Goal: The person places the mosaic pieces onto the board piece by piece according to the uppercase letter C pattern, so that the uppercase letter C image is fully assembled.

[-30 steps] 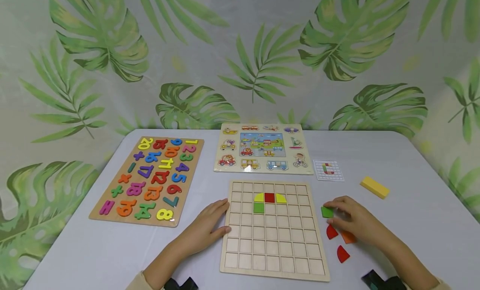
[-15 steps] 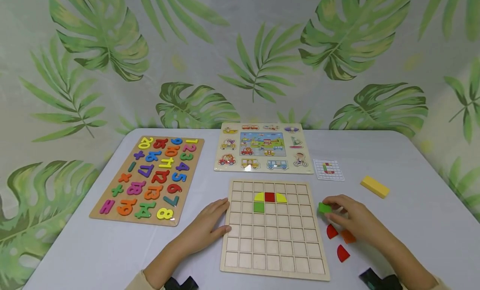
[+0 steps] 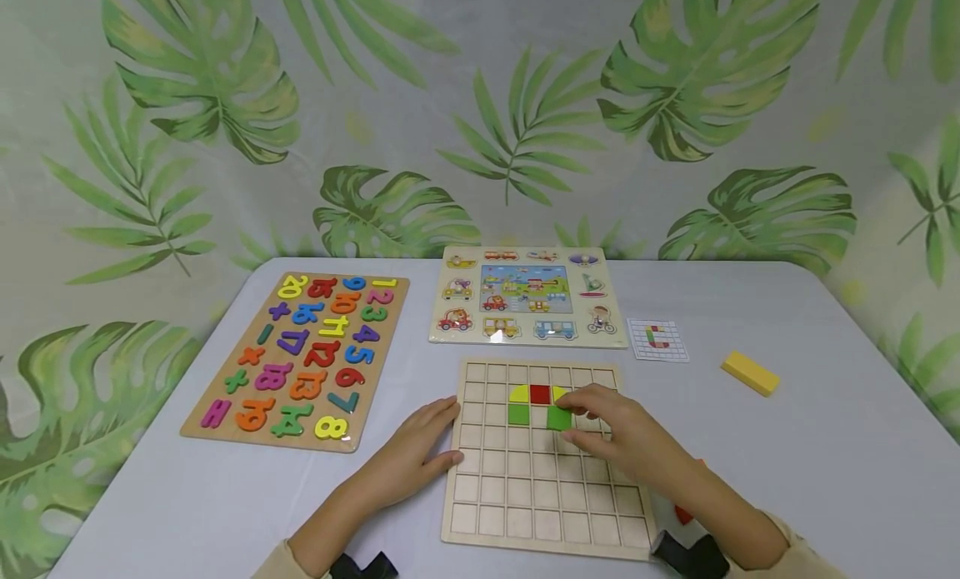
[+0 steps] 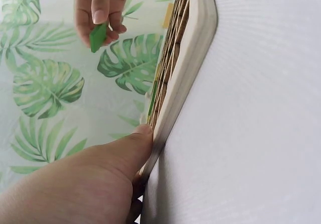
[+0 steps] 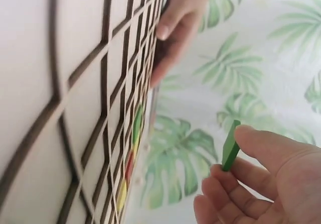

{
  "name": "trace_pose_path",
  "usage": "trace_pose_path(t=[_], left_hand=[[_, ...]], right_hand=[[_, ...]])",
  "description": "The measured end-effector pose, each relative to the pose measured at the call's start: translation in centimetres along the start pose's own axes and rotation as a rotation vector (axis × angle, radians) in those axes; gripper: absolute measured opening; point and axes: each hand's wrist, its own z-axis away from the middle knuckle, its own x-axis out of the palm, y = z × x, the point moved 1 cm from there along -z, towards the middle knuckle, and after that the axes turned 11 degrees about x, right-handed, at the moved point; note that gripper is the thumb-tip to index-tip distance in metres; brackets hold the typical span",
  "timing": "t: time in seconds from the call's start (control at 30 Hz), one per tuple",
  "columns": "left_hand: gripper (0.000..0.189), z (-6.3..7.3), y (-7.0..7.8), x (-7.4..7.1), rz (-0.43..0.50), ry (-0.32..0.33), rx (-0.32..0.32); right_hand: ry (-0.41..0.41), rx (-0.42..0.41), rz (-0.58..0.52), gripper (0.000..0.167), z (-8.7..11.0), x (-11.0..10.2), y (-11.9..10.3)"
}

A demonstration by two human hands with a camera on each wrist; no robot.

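Above the wooden grid board, my right hand pinches a green square tile between thumb and fingertips. The right wrist view shows this green tile held apart from the board, edge-on. My left hand rests at the board's left edge, its fingers and thumb touching the rim. Set in the grid are a yellow quarter-round tile, a red square tile and a green square tile. A second yellow tile is partly hidden by my right hand.
A pattern card and a yellow block lie right of the board. A vehicle puzzle stands behind it, a number puzzle to the left. Red and orange tiles lie mostly hidden under my right forearm.
My right hand has picked up the green square tile from the table right of the board and carried it left over the grid. The left hand has stayed in place.
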Motion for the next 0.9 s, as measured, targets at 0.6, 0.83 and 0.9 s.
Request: trace_pose_path(t=[0.6, 0.83, 0.9], left_hand=[[0.063, 0.0, 0.1, -0.1, 0.002, -0.008, -0.004], [0.063, 0.0, 0.1, -0.1, 0.005, -0.007, -0.007], [0.063, 0.0, 0.1, -0.1, 0.004, -0.006, -0.005]], right_hand=[[-0.249, 0.109, 0.041, 0.028, -2.5, 4.4, 1.3], [-0.242, 0.075, 0.088, 0.027, -2.6, 4.7, 1.4], [-0.236, 0.072, 0.086, 0.025, -2.6, 4.7, 1.4]])
